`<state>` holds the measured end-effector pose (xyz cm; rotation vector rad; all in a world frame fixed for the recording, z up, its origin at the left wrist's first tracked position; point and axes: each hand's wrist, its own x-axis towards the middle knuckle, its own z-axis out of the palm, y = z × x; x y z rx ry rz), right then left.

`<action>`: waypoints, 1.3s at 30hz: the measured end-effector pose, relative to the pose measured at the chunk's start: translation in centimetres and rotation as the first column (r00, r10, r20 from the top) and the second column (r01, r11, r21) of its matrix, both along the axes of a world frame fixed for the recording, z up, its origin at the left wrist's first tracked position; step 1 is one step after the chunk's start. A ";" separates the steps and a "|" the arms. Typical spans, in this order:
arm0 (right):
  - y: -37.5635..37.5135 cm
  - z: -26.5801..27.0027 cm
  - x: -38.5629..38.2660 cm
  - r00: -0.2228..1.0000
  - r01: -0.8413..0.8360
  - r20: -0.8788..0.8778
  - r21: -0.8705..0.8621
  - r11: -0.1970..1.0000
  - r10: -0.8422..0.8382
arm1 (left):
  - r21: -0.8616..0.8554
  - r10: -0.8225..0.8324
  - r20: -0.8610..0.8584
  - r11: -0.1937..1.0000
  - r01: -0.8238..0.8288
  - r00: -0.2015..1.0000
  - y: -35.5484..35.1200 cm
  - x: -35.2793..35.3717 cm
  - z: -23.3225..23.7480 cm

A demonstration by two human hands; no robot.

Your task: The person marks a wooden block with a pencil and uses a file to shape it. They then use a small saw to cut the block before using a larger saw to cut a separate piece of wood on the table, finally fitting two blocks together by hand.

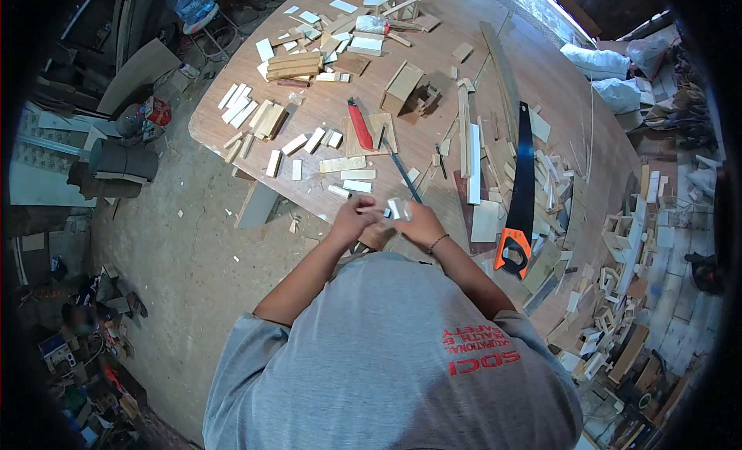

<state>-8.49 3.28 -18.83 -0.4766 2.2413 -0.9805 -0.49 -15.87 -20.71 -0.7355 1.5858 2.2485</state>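
Observation:
Near the table's front edge, my right hand [421, 226] is closed around a small white, shiny piece [398, 209], whose kind I cannot make out. Just to its left my left hand [355, 219] has its fingers bent together close to that piece; whatever they pinch is too small to name. A thin dark blade-like strip [403, 172] lies right beyond my right hand. Small white-faced wood blocks [357, 185] lie just past my left hand. Farther on, a red utility knife [359, 125] rests on a thin square wooden board [382, 131].
An orange-handled handsaw [513, 245] lies at the right among wood strips and offcuts. A small wooden box-like model [403, 87] stands mid-table. Stacked wood pieces [294, 65] fill the far left. A water bottle [188, 3] sits on a stool off the table.

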 end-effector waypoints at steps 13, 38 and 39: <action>5.0 -2.6 -1.9 0.962 0.272 -0.111 0.248 0.930 -0.251 | -0.948 -0.154 -0.104 0.313 -0.051 0.983 -7.3 0.1 -4.1; -2.0 -5.8 -3.3 0.906 0.412 0.004 -0.234 0.881 -0.423 | -0.929 -0.067 -0.124 0.357 -0.092 0.990 -9.4 -0.8 -2.0; -2.5 -4.9 -2.9 0.907 0.388 -0.091 -0.202 0.899 -0.412 | -0.932 -0.061 -0.125 0.350 -0.096 0.990 -9.9 -0.7 -1.8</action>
